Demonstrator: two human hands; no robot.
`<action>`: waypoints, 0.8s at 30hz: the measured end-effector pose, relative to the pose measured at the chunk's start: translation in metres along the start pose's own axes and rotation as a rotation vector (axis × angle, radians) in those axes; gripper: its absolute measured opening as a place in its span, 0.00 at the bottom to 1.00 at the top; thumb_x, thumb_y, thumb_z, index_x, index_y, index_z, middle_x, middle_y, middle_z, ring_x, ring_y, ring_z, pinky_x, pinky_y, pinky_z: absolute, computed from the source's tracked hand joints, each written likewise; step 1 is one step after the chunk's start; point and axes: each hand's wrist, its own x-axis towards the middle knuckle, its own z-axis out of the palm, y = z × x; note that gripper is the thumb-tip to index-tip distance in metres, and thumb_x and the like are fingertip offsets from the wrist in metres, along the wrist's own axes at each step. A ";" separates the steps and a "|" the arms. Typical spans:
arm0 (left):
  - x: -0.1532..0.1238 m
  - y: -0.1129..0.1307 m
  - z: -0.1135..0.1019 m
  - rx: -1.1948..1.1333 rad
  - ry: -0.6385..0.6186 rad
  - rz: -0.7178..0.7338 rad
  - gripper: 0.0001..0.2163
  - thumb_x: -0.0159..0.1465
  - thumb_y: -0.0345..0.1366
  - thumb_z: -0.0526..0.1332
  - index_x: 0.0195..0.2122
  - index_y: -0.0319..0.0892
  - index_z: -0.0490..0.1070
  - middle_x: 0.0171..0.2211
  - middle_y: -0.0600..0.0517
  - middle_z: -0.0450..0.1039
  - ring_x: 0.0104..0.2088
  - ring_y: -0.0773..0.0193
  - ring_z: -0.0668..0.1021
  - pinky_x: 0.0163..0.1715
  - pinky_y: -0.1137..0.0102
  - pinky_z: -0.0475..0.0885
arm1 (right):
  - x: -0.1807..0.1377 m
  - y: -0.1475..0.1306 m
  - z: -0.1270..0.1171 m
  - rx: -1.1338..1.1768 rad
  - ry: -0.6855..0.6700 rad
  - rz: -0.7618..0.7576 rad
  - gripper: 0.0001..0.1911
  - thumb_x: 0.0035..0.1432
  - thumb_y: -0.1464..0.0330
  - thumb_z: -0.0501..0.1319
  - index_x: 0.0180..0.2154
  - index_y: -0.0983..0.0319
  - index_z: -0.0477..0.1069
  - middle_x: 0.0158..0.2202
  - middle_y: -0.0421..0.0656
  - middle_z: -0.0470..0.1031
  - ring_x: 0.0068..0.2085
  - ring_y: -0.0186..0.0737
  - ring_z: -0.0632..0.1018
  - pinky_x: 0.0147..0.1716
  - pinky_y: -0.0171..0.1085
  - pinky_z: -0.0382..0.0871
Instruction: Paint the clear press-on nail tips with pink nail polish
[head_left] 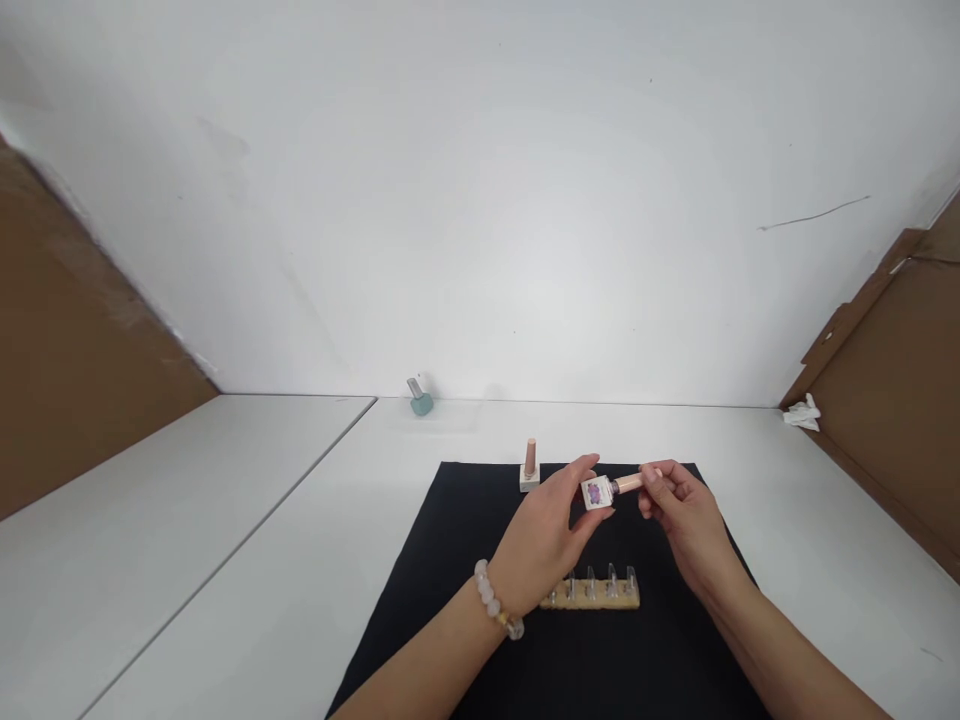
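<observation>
My left hand (551,530) pinches the white square body of a small nail polish bottle (598,492), held on its side above a black mat (450,610). The fingers of my right hand (679,515) are closed round the bottle's pale pink cap (630,484). Below my hands a wooden strip (600,598) with several clear nail tips lies on the mat. A second polish bottle (529,468) with a pink cap stands upright at the mat's far edge. A beaded bracelet (496,600) is on my left wrist.
A teal polish bottle (420,399) stands against the white wall at the back of the white table (225,560). A crumpled white tissue (802,414) lies at the far right. Brown cardboard panels (67,350) flank both sides.
</observation>
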 end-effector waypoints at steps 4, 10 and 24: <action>-0.001 -0.003 0.002 0.031 0.019 0.015 0.23 0.68 0.31 0.66 0.61 0.47 0.61 0.52 0.45 0.81 0.52 0.51 0.83 0.54 0.55 0.78 | -0.012 0.000 0.002 -0.055 0.038 -0.070 0.19 0.58 0.50 0.70 0.39 0.58 0.76 0.39 0.47 0.85 0.32 0.42 0.80 0.37 0.42 0.75; -0.003 -0.005 0.005 0.087 0.019 0.068 0.21 0.69 0.31 0.64 0.62 0.45 0.61 0.52 0.43 0.81 0.52 0.51 0.84 0.52 0.56 0.80 | -0.011 -0.004 -0.001 -0.082 0.010 -0.057 0.18 0.57 0.51 0.71 0.37 0.58 0.77 0.33 0.43 0.82 0.28 0.39 0.76 0.33 0.40 0.73; -0.004 -0.005 0.006 0.187 0.057 0.199 0.19 0.73 0.33 0.59 0.63 0.43 0.59 0.50 0.41 0.81 0.49 0.49 0.84 0.48 0.56 0.81 | -0.007 0.007 0.007 -0.024 0.069 0.010 0.22 0.56 0.48 0.70 0.36 0.60 0.76 0.24 0.38 0.73 0.24 0.38 0.72 0.26 0.37 0.69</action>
